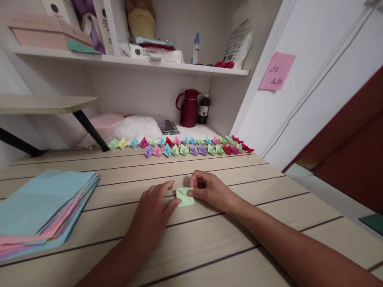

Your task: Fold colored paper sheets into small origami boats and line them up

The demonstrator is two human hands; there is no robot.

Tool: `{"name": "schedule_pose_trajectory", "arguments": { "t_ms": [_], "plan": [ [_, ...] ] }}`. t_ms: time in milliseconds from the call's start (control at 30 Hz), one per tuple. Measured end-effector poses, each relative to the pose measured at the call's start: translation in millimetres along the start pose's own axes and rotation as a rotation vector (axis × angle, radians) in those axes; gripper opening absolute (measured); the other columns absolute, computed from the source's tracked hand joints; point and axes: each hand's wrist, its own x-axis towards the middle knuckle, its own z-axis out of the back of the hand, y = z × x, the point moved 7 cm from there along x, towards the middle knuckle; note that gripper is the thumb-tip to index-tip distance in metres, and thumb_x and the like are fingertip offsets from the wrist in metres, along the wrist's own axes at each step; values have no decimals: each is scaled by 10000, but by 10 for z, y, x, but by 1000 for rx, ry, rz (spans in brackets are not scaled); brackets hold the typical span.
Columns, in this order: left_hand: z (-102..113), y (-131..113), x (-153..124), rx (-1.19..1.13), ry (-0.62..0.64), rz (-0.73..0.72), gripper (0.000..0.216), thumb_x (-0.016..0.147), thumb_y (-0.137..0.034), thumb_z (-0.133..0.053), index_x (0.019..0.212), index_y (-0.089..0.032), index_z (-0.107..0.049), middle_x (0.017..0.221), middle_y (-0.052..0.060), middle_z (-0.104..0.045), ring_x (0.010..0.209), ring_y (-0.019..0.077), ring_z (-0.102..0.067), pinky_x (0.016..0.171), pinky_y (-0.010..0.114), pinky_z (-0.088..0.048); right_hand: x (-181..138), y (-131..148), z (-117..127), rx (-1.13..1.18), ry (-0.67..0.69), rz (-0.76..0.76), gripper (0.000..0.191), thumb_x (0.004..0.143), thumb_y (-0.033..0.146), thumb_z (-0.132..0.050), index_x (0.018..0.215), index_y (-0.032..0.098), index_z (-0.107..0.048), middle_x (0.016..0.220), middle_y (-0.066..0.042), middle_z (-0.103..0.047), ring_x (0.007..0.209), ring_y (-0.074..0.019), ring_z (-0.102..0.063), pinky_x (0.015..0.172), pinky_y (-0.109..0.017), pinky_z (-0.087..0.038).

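Observation:
A small folded square of light green paper (184,198) is held just over the wooden table (239,251), with crease lines showing on its face. My right hand (209,189) pinches its upper right part between thumb and fingers. On the other side, my left hand (154,207) has its thumb at the paper's lower left edge, while the fingers are stretched out and apart from the thumb. Beyond my hands stand two rows of small folded paper boats (184,150) in several colours.
A stack of coloured paper sheets (50,203) lies at the left. Behind the boats are a red jug (189,109), a dark bottle (204,109) and a white plastic bag (137,127). A raised wooden shelf (44,103) on black legs stands at the back left.

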Motion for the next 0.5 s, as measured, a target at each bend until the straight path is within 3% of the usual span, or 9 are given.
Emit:
{"name": "schedule_pose_trajectory", "arguments": {
  "t_ms": [133, 267, 400, 500],
  "plan": [
    [-17, -24, -4, -199, -2, 114, 411, 769, -307, -655, 1164, -218, -588, 1105, 54, -697, 1036, 238, -619, 922, 390, -445, -48, 74, -67, 254, -38, -11, 336, 660, 336, -810, 748, 172, -530, 624, 64, -485, 559, -74, -397, 524, -207, -306],
    [-14, -113, -54, -296, -67, 175, 164, 743, -294, -651, 888, -218, -650, 831, -5, -719, 782, 193, -648, 725, 287, -480, -117, 187, -184, 488, -44, 39, 330, 663, 275, -824, 749, 174, -522, 681, 43, -553, 622, -88, -498, 593, -214, -388],
    [65, -134, -100, -366, -218, 147, 113, 764, -324, -633, 819, -228, -659, 727, -39, -695, 692, 159, -626, 653, 241, -460, -150, 215, -251, 646, -56, 48, 332, 681, 230, -814, 759, 178, -496, 687, 35, -606, 641, -96, -568, 641, -221, -437],
    [127, -167, -101, -346, -260, 73, 86, 803, -305, -617, 782, -230, -654, 684, -51, -672, 652, 136, -612, 620, 220, -452, -141, 192, -276, 662, -55, 11, 341, 699, 222, -801, 809, 189, -480, 670, 35, -624, 626, -106, -597, 658, -238, -451]
  ]
}}
